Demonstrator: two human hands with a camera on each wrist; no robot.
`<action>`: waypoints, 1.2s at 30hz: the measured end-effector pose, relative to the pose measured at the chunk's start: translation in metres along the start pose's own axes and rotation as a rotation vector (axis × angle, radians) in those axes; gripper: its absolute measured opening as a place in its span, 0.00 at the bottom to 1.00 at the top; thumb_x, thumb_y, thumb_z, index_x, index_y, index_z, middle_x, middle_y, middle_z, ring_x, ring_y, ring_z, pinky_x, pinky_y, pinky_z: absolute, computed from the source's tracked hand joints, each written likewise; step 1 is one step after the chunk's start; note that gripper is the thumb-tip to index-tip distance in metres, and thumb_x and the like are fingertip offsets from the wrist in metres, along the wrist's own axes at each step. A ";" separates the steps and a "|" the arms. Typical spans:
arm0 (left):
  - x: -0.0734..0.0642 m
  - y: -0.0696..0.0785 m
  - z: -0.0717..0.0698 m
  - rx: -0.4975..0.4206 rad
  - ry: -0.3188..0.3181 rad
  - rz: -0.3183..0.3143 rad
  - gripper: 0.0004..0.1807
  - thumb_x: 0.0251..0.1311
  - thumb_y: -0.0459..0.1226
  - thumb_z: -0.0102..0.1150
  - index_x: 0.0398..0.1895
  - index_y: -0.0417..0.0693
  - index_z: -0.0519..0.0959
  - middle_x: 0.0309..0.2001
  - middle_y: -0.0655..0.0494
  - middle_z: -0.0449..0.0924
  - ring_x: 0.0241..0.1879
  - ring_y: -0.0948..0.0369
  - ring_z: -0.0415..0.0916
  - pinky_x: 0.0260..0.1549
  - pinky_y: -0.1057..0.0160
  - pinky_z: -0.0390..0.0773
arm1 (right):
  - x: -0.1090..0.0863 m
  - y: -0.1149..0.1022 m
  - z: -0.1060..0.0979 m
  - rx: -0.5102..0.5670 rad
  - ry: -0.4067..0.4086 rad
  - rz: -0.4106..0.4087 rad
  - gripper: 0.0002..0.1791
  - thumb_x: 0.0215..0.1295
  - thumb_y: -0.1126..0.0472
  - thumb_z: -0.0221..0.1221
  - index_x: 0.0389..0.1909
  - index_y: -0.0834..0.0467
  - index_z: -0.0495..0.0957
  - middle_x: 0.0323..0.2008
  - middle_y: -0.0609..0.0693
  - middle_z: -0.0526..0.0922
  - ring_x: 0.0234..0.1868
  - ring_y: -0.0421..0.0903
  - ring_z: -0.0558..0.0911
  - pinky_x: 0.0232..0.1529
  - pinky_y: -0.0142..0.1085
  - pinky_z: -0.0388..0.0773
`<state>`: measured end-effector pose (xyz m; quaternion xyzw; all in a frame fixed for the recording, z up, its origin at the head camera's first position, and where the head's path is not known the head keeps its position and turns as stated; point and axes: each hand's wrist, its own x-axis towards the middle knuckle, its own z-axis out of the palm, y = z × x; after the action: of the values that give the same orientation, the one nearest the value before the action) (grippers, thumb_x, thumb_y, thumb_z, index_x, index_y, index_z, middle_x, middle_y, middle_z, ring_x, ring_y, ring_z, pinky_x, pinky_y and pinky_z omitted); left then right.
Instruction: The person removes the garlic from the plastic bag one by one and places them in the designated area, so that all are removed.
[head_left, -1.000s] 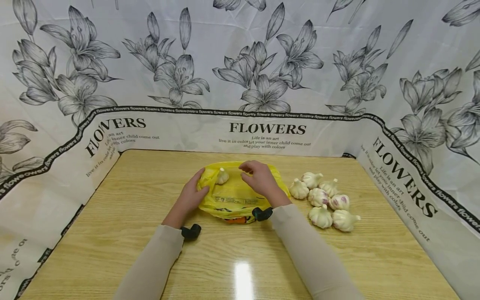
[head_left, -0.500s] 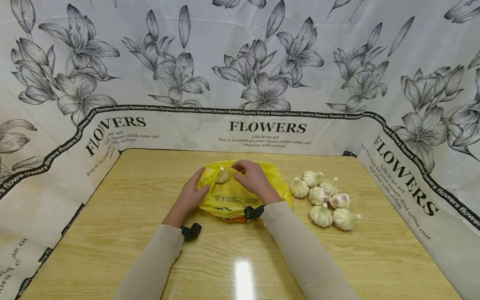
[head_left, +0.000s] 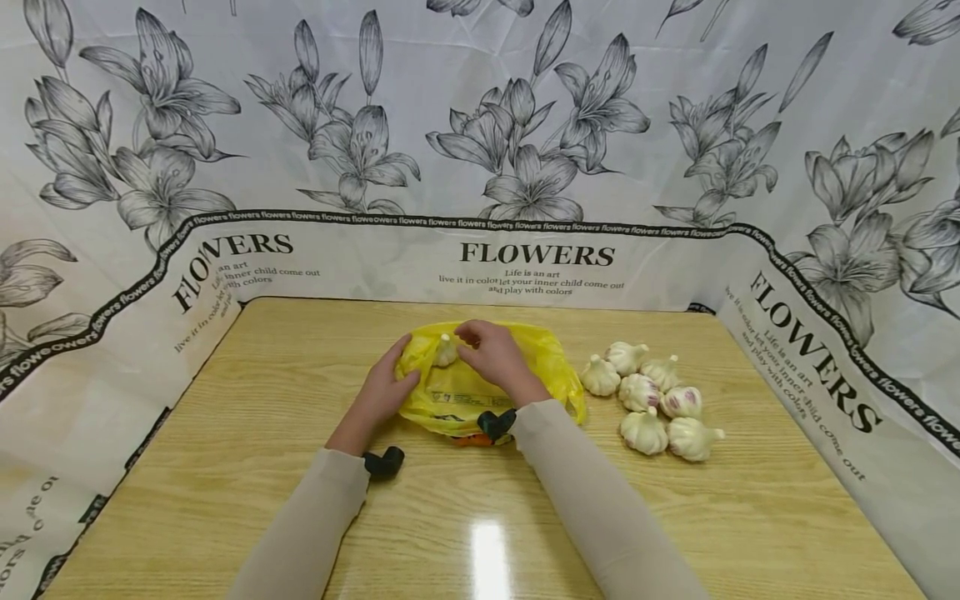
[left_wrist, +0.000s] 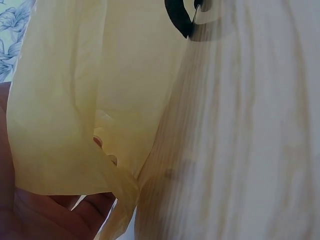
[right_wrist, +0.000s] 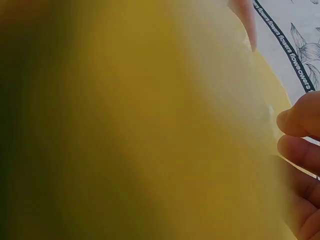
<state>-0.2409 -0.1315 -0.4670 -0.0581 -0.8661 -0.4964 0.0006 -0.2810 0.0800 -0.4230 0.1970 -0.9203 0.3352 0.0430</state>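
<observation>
A yellow plastic bag [head_left: 487, 392] lies spread on the table with its mouth facing up. My left hand [head_left: 384, 387] holds the bag's left rim between thumb and fingers; in the left wrist view the fingers [left_wrist: 92, 212] pass behind the plastic. One garlic bulb [head_left: 445, 352] sits inside, by the left wall. Over the bag's opening, my right hand [head_left: 495, 358] has loosely bent fingers, with nothing held between them and the fingertips right beside that bulb. Yellow plastic fills most of the right wrist view, with right fingers [right_wrist: 300, 150] at its edge.
Several garlic bulbs [head_left: 645, 392] sit in a cluster on the wooden table [head_left: 285, 392], right of the bag. A floral curtain [head_left: 375, 267] closes off the back and both sides. Each wrist wears a dark device [head_left: 384, 462].
My right hand has moved left across the bag's mouth toward the garlic bulb inside. The bag's right side bulges out more. My left hand stays on the rim.
</observation>
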 end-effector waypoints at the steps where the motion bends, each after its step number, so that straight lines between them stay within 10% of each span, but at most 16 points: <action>1: 0.000 0.000 0.000 0.002 0.001 -0.002 0.38 0.67 0.42 0.50 0.77 0.61 0.49 0.76 0.50 0.52 0.74 0.49 0.52 0.70 0.45 0.57 | 0.001 -0.001 0.001 0.006 0.000 0.001 0.16 0.66 0.57 0.59 0.54 0.52 0.79 0.51 0.50 0.82 0.51 0.49 0.81 0.53 0.44 0.79; 25: -0.003 0.004 0.000 0.007 0.009 0.012 0.39 0.64 0.39 0.50 0.77 0.61 0.50 0.76 0.50 0.53 0.72 0.49 0.57 0.67 0.45 0.63 | 0.010 -0.006 0.020 0.012 -0.053 -0.017 0.23 0.67 0.58 0.57 0.64 0.51 0.74 0.61 0.50 0.77 0.54 0.51 0.80 0.51 0.45 0.80; 36: -0.002 0.001 0.000 0.000 0.011 0.022 0.39 0.63 0.38 0.51 0.77 0.60 0.50 0.75 0.49 0.54 0.71 0.50 0.58 0.67 0.45 0.63 | 0.008 -0.009 0.022 -0.047 -0.023 -0.005 0.13 0.68 0.56 0.58 0.52 0.54 0.78 0.51 0.50 0.82 0.50 0.48 0.82 0.51 0.41 0.80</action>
<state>-0.2391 -0.1317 -0.4663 -0.0648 -0.8656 -0.4965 0.0110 -0.2839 0.0567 -0.4329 0.2021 -0.9279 0.3110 0.0381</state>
